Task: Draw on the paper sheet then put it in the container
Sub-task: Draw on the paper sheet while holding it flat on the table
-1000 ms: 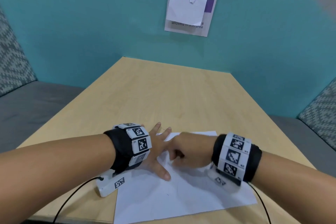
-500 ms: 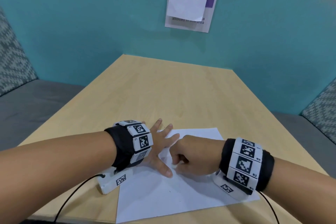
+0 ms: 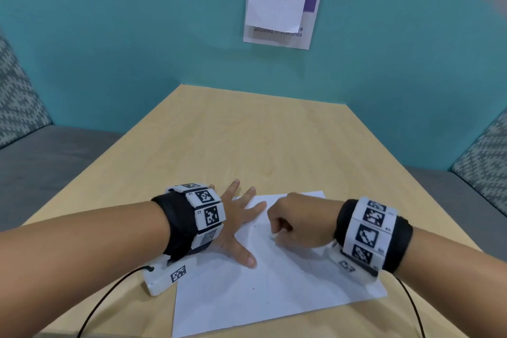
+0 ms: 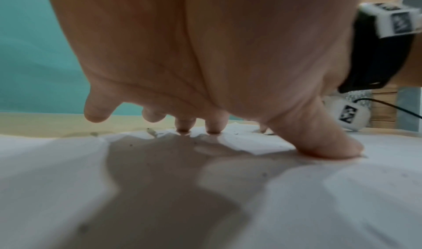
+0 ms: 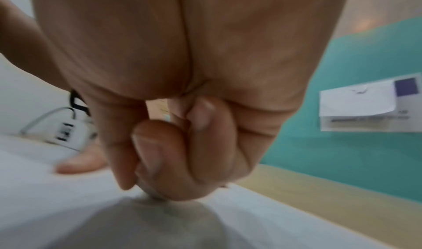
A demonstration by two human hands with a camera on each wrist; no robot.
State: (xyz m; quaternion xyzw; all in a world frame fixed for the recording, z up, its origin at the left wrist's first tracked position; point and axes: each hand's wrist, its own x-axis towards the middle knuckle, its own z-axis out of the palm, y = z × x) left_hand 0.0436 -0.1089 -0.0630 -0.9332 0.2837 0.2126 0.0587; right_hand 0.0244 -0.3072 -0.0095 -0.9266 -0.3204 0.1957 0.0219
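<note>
A white paper sheet (image 3: 274, 296) lies on the wooden table (image 3: 247, 145) near its front edge, with faint thin marks on it. My left hand (image 3: 238, 217) lies flat with fingers spread on the sheet's left part; in the left wrist view the left hand (image 4: 205, 72) presses thumb and fingertips on the paper (image 4: 297, 198). My right hand (image 3: 296, 225) is curled into a fist at the sheet's upper middle, gripping a small pale drawing tool (image 3: 273, 236), mostly hidden. In the right wrist view the right hand (image 5: 182, 144) holds the tool's tip (image 5: 155, 195) on the paper (image 5: 45, 189). No container is in view.
A teal wall (image 3: 109, 35) rises behind the table with a white sign (image 3: 279, 14) on it. Grey benches with patterned cushions (image 3: 16, 96) flank the table on both sides. Black cables (image 3: 104, 299) run from the wrist cameras over the table's front edge.
My right fist has shifted a little to the right over the sheet. The left hand has stayed pressed on the paper.
</note>
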